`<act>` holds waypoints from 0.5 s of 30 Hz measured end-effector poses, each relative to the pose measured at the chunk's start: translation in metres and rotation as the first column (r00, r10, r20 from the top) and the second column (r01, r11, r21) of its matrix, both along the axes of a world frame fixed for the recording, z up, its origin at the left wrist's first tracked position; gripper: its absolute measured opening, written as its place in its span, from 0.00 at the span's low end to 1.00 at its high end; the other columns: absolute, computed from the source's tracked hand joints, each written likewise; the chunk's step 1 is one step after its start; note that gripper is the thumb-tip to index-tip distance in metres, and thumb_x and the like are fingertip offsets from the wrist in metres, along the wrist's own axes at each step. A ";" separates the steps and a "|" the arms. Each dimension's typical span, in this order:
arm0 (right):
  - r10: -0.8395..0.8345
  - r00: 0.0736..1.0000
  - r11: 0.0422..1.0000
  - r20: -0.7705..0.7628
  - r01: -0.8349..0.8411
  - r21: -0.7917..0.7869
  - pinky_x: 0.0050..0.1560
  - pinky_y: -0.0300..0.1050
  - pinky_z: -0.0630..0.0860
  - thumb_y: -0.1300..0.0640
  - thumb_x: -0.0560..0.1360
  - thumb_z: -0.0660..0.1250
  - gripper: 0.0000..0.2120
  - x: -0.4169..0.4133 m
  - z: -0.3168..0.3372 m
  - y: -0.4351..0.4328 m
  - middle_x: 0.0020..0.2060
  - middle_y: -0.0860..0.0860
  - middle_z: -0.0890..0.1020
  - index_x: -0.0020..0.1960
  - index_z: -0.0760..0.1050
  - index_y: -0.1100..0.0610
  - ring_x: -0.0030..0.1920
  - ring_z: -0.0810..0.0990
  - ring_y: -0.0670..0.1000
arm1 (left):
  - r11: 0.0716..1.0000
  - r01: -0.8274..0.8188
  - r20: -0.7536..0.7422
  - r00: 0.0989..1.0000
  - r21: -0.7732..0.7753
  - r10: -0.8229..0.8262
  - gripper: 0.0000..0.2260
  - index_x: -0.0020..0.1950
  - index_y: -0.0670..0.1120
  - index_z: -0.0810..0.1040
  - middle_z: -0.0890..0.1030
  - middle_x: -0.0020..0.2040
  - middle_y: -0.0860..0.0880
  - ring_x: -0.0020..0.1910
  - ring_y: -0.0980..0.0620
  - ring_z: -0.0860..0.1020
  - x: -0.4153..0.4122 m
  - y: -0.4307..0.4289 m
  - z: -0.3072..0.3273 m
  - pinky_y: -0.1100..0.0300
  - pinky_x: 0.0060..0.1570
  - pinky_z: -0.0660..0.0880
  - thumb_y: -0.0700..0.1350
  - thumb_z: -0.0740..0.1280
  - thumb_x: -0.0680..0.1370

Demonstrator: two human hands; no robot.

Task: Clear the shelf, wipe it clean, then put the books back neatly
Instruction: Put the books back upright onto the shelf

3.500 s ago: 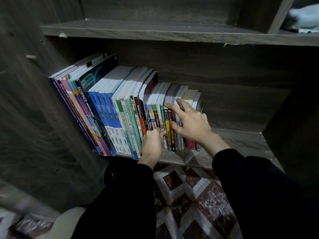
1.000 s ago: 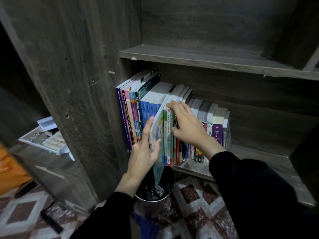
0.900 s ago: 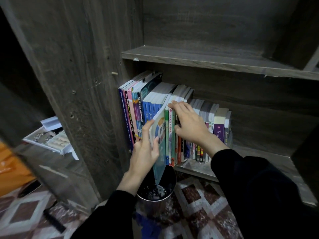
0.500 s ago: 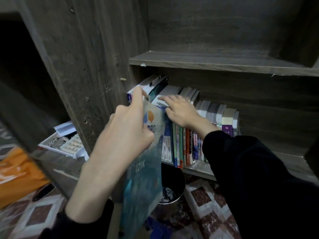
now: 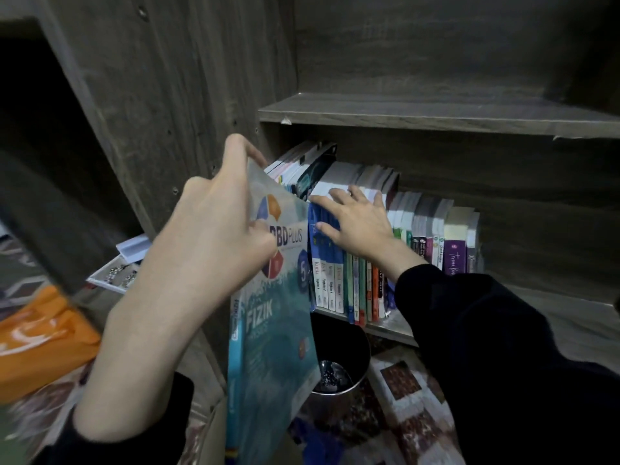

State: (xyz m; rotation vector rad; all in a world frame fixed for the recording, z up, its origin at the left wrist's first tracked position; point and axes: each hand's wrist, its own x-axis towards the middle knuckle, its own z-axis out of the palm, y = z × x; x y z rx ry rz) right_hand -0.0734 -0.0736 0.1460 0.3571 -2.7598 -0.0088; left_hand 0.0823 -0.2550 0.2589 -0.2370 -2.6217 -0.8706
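The left hand grips a teal workbook upright, clear of the shelf, while the nearer right hand, fingers spread flat, steadies the shelved books at two o'clock.

Low shelf with a row of books, patterned floor below.

The books stand upright on the shelf, spines outward, packed against the unit's left wall, the tall ones at the left and the shorter ones toward the right, ending with a purple spine well short of the right wall. An upper shelf runs above them. On the brown-and-white floor a round metal bin stands just under the shelf's front edge. An orange bag lies far to the left.
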 end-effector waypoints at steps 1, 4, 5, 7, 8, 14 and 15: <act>-0.002 1.000 1.000 -0.005 0.002 0.000 0.69 0.69 0.56 0.40 0.79 0.54 0.26 0.001 -0.001 0.003 0.72 0.50 0.65 0.75 0.54 0.40 0.74 0.58 0.58 | 1.000 0.003 -0.002 1.000 0.000 -0.003 0.18 0.58 0.54 0.62 0.69 0.38 0.47 0.38 0.54 0.71 0.000 0.000 0.001 0.56 0.33 0.75 0.38 0.65 0.75; -0.001 1.000 1.000 -0.011 0.001 -0.010 0.69 0.69 0.55 0.39 0.79 0.55 0.26 0.002 -0.002 0.007 0.72 0.50 0.65 0.75 0.54 0.40 0.74 0.57 0.58 | 1.000 0.005 -0.013 1.000 0.002 -0.005 0.19 0.58 0.55 0.62 0.69 0.38 0.48 0.38 0.53 0.72 0.000 0.002 0.004 0.53 0.34 0.76 0.38 0.66 0.75; 0.001 1.000 1.000 -0.009 -0.001 -0.015 0.70 0.70 0.55 0.39 0.79 0.55 0.26 0.002 -0.002 0.008 0.72 0.50 0.65 0.75 0.54 0.40 0.74 0.57 0.58 | 1.000 0.003 -0.013 1.000 0.010 -0.003 0.19 0.58 0.55 0.62 0.69 0.38 0.48 0.38 0.53 0.72 -0.001 0.003 0.005 0.53 0.34 0.77 0.38 0.66 0.75; 0.002 1.000 1.000 -0.005 -0.002 -0.021 0.70 0.69 0.54 0.38 0.79 0.56 0.27 0.003 -0.002 0.008 0.72 0.50 0.65 0.75 0.54 0.40 0.74 0.57 0.58 | 1.000 0.000 -0.013 1.000 0.028 0.001 0.19 0.57 0.57 0.62 0.69 0.40 0.49 0.37 0.52 0.73 -0.002 0.004 0.008 0.54 0.32 0.77 0.39 0.66 0.75; 0.002 1.000 1.000 -0.007 -0.002 -0.022 0.70 0.69 0.54 0.38 0.79 0.56 0.27 0.003 -0.002 0.009 0.72 0.50 0.65 0.75 0.54 0.40 0.74 0.57 0.58 | 0.999 0.002 -0.019 1.000 0.032 -0.002 0.19 0.57 0.57 0.62 0.70 0.40 0.49 0.36 0.52 0.74 -0.004 0.004 0.010 0.53 0.32 0.77 0.39 0.66 0.75; 0.002 1.000 0.999 -0.006 -0.002 -0.039 0.70 0.67 0.53 0.39 0.78 0.56 0.27 0.007 -0.002 0.014 0.73 0.50 0.64 0.75 0.54 0.40 0.75 0.56 0.57 | 1.000 0.013 -0.013 1.000 0.022 -0.013 0.18 0.59 0.55 0.62 0.67 0.41 0.51 0.36 0.52 0.74 -0.015 0.008 0.018 0.57 0.30 0.76 0.40 0.66 0.76; 0.002 1.000 0.999 -0.006 -0.003 -0.043 0.70 0.67 0.52 0.39 0.78 0.56 0.26 0.008 -0.002 0.015 0.73 0.50 0.65 0.75 0.54 0.39 0.75 0.56 0.57 | 1.000 0.014 -0.013 1.000 0.019 -0.014 0.19 0.59 0.55 0.63 0.67 0.41 0.51 0.36 0.51 0.74 -0.017 0.008 0.019 0.57 0.30 0.75 0.40 0.66 0.75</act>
